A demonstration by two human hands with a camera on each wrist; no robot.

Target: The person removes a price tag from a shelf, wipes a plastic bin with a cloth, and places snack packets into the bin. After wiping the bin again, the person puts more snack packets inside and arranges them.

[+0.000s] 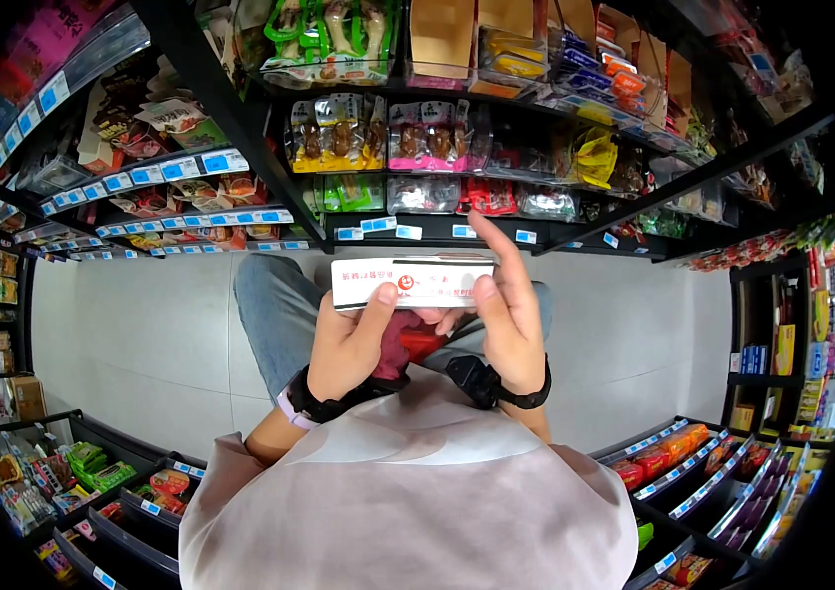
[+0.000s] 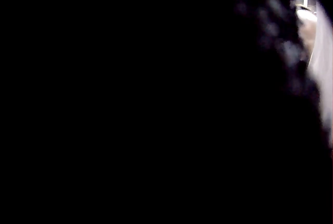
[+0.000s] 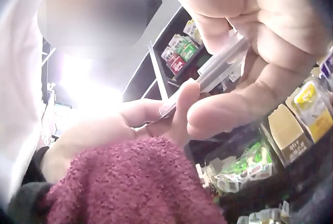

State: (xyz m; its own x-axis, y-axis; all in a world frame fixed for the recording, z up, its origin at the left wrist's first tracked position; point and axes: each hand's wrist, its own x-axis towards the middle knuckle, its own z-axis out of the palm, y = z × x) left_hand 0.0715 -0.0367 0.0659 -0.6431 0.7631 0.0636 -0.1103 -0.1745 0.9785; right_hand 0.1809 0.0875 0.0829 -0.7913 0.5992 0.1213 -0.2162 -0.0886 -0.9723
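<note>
Both hands hold a flat white strip (image 1: 417, 282) with red print and a round red logo, level above the lap in the head view. My left hand (image 1: 344, 344) grips its left end, thumb pressed on the printed face. At the other end my right hand (image 1: 516, 334) pinches it under the thumb, index finger pointing up past the edge. Seen edge-on in the right wrist view, a clear plastic layer (image 3: 221, 66) shows on the strip. A fuzzy maroon cloth (image 3: 130, 182) lies just below the hands. Darkness fills nearly all of the left wrist view.
Shelves of packaged snacks (image 1: 427, 133) with blue-and-white price labels (image 1: 378, 225) stand ahead. More shelving holds packets at the left (image 1: 172, 172) and lower right (image 1: 668, 452). Grey tiled floor (image 1: 142, 324) spreads around the person's bent, jeans-clad legs (image 1: 275, 315).
</note>
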